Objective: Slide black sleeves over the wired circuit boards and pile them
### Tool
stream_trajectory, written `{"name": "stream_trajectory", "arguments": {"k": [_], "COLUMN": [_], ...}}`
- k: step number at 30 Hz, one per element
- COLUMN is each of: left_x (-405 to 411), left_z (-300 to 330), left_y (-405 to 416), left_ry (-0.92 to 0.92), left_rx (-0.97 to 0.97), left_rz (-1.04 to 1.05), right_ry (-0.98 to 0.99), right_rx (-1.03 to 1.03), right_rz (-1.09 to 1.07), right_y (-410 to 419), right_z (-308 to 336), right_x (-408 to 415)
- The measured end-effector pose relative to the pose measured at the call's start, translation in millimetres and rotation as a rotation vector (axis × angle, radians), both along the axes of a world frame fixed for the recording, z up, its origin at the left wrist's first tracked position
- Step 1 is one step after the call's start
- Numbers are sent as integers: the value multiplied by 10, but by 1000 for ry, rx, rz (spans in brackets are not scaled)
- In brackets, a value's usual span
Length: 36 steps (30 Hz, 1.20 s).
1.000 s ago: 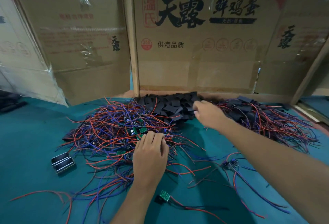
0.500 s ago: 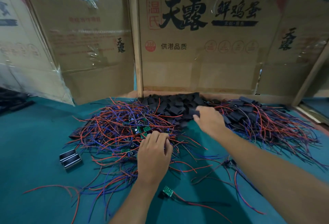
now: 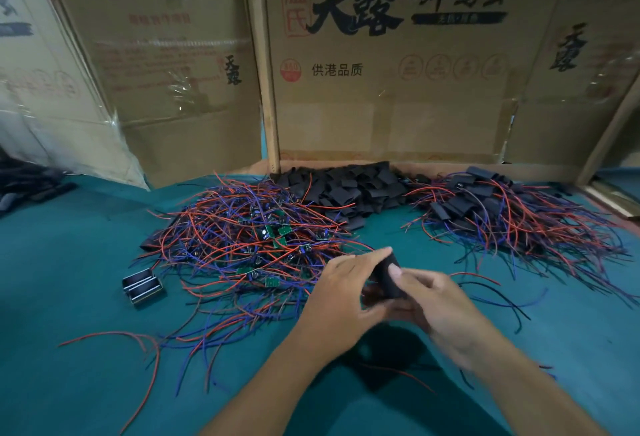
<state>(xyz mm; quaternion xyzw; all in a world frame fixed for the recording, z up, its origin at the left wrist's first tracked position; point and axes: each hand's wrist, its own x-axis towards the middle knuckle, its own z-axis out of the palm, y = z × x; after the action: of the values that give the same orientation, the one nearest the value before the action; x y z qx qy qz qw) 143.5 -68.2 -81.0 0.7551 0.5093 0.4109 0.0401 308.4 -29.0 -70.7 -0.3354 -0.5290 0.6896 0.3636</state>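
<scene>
While we are bringing both hands together above the counter (image 3: 86,297), our right hand (image 3: 440,300) is pinching a black sleeve (image 3: 389,279) and our left hand (image 3: 346,283) is curling against its end, likely feeding a board inside; motion blur and fingers are hiding that board.

Small assembly workshop, wired boards (image 3: 263,234) heaped on green table (image 3: 69,314), cardboard cartons (image 3: 381,96) behind
</scene>
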Motion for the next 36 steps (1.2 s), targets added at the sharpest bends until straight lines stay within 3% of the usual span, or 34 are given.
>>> {"name": "stream_trajectory", "arguments": {"k": [2,4,7,10,13,15,18,22,24,27,29,33,36], "left_x": [5,-28,-251,-791,-1276,-1376,-1355,-1296,-1211,-1005,-860,-667,-610], "left_z": [15,64,190,290,322,298,287,396,454,529,563,560,524], "left_y": [-21,-27,-21,-55,-196,-220,-205,-198,-196,-195,-190,-138,-110], "left_ry": [-107,-100,135,234,340,354,254,-11,-303,-929,-1199,-1491,-1650], "left_rx": [-77,-125,-170,-208,-485,-598,-520,-206,-110,-116,-146,-204,-234], "left_rz": [-40,-88,-92,261,619,652,620,556,494,250,111,-53,-141], "right_ry": [121,130,85,125,190,191,183,174,173,163,151,12,-234], "right_rx": [-157,-173,-126,-109,-90,-78,-91,-113,-117,-109,-84,111,415], "right_rz": [99,115,55,-42,-116,-147,-167,-184,-196,-199,-198,-216,-190], "right_y": [22,53,66,88,134,152,163,187,186,163,150,114,63], "right_z": [-11,-22,-47,-56,-65,-78,-91,-68,-53,-43,-50,-74,-103], "right_x": [60,84,62,35,25,18,24,54,67,67,69,68,39]}}
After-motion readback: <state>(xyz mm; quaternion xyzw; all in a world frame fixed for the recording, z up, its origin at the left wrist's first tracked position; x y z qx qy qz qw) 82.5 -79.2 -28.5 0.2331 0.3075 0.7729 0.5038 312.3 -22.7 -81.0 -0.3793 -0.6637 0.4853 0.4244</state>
